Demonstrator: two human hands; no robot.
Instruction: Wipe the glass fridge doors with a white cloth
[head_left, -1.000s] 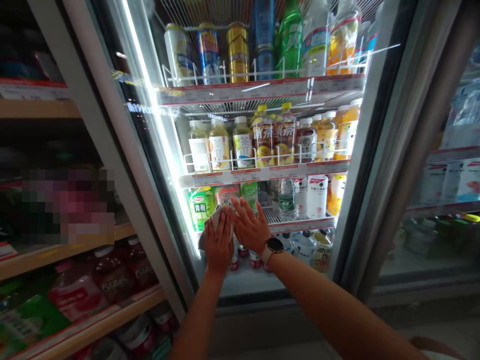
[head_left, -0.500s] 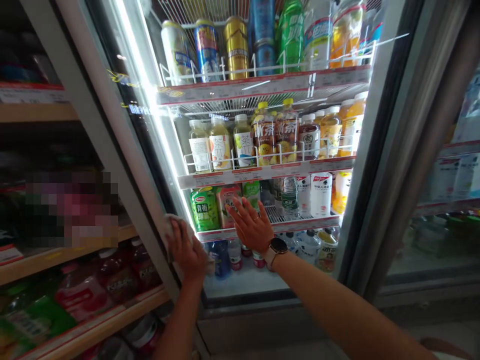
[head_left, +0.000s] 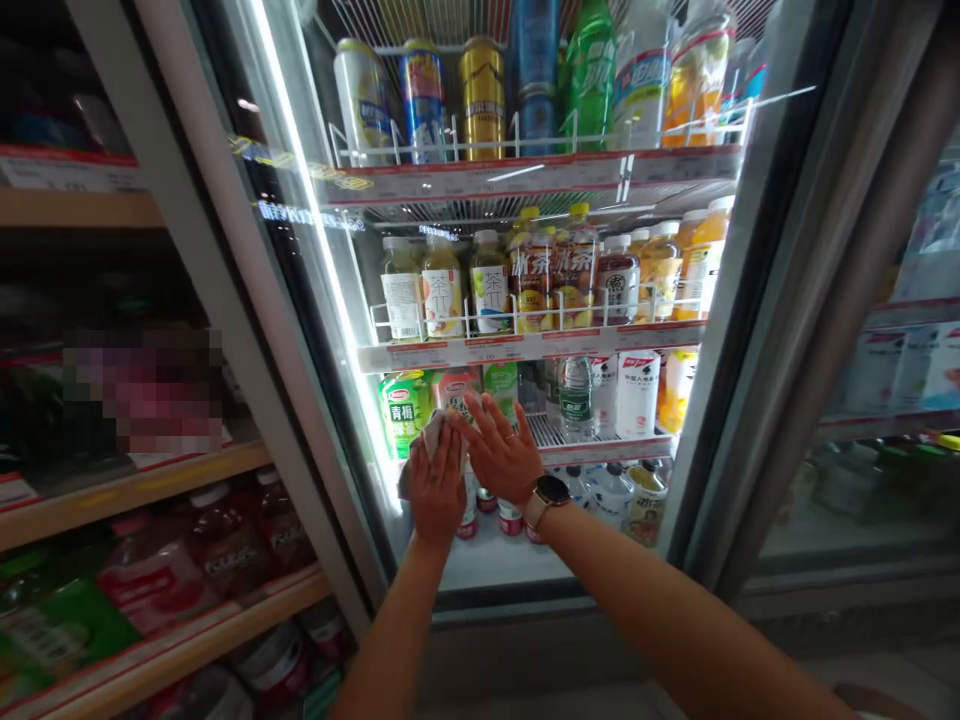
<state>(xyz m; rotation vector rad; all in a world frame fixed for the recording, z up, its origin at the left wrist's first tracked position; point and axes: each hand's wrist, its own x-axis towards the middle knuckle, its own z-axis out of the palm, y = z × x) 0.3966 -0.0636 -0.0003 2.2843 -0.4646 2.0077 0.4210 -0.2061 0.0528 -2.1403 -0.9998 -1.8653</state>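
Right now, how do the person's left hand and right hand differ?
The left hand has a pale cloth under its fingers; the right hand shows none.
The right wrist wears a watch; the left wrist is bare.
The right hand's fingers are spread; the left's lie closer together.
Both hands are in front of the lit cooler, fingers upward.

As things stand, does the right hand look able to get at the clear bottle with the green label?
Probably not: the glass door, showing reflections, looks shut between the right hand and the clear bottle.
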